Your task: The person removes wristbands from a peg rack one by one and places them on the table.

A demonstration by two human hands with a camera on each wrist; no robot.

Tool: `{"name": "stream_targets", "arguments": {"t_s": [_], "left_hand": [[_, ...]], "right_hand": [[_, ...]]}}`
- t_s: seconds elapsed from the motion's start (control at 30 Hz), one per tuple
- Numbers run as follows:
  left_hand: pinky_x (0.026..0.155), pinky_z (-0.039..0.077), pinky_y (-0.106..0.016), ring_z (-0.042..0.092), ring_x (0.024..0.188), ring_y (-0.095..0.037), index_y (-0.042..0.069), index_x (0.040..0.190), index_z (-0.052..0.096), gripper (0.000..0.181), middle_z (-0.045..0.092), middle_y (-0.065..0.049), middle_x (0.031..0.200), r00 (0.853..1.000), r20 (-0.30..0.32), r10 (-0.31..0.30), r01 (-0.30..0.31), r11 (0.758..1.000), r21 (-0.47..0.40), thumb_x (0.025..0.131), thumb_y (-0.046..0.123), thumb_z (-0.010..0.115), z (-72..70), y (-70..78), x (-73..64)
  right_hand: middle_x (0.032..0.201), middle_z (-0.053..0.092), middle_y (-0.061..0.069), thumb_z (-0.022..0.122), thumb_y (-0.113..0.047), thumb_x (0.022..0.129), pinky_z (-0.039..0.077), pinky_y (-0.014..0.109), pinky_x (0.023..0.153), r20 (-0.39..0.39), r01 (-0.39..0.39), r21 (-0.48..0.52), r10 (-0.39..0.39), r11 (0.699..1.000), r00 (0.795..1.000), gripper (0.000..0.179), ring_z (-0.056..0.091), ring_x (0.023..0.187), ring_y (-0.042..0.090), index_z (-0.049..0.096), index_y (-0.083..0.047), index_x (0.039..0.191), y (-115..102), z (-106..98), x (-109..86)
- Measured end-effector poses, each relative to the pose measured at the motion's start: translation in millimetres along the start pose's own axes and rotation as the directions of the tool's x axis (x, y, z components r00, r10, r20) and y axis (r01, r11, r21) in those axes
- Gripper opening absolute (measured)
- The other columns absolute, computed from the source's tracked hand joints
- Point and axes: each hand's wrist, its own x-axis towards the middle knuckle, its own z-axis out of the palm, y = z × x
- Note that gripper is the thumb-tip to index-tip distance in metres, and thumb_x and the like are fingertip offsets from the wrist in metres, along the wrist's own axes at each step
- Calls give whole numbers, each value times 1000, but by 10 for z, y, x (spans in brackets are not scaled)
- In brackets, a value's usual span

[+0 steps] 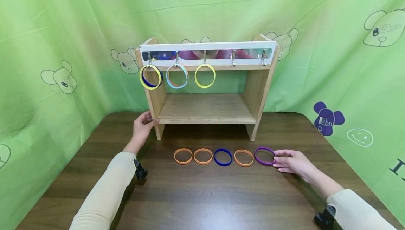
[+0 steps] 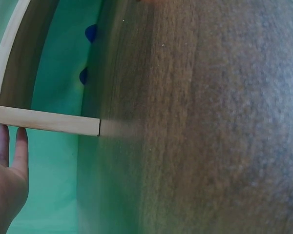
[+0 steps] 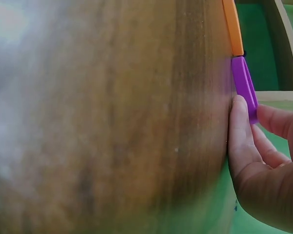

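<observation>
A purple wristband (image 1: pixel 265 156) lies at the right end of a row on the table, and my right hand (image 1: pixel 292 163) pinches its right edge between thumb and fingers. The right wrist view shows the purple wristband (image 3: pixel 244 87) edge-on between the fingertips. My left hand (image 1: pixel 143 129) holds the left side panel of a wooden shelf (image 1: pixel 207 109), thumb at its front edge. In the left wrist view, fingers (image 2: pixel 21 151) touch that panel (image 2: pixel 49 120). To the purple band's left are an orange wristband (image 1: pixel 244 158), a blue wristband (image 1: pixel 223 157) and two more orange wristbands (image 1: pixel 203 156).
Hooks line the shelf's white top rail (image 1: pixel 207 63). Yellow and dark blue bands (image 1: pixel 150 77) share the leftmost hook, light blue and orange bands (image 1: pixel 177 76) the second, and a yellow band (image 1: pixel 205 76) hangs from the middle one. Green cloth (image 1: pixel 202 12) surrounds the brown table (image 1: pixel 202 195).
</observation>
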Motion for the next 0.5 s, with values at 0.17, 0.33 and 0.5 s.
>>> {"name": "stream_targets", "arguments": {"t_s": [0.17, 0.33, 0.5], "left_hand": [[77, 51, -17, 58, 94, -8, -12, 128, 54, 43, 60, -24, 118, 1000, 9, 3, -3, 1000, 8, 87, -8, 67, 16, 169, -88], [79, 51, -17, 57, 96, -11, -13, 129, 52, 43, 56, -29, 122, 1000, 21, -2, 1, 1000, 21, 88, -9, 65, 37, 284, -141], [78, 51, -17, 57, 96, -12, -11, 130, 53, 44, 55, -30, 123, 1000, 21, -13, 12, 999, 30, 88, -8, 65, 40, 299, -151]], "right_hand": [[89, 69, 11, 59, -2, 94, 58, 33, 74, -12, 17, -31, -18, 999, 1000, 47, 70, 80, 18, 39, 22, 129, 5, 14, 4], [89, 69, 11, 59, -1, 94, 58, 33, 73, -19, 25, -37, -26, 999, 999, 48, 70, 80, 18, 38, 24, 129, 3, 18, -8], [90, 69, 11, 58, 0, 95, 58, 32, 73, -9, 39, -59, -40, 997, 999, 48, 69, 80, 17, 36, 25, 129, 8, 19, -20]]}}
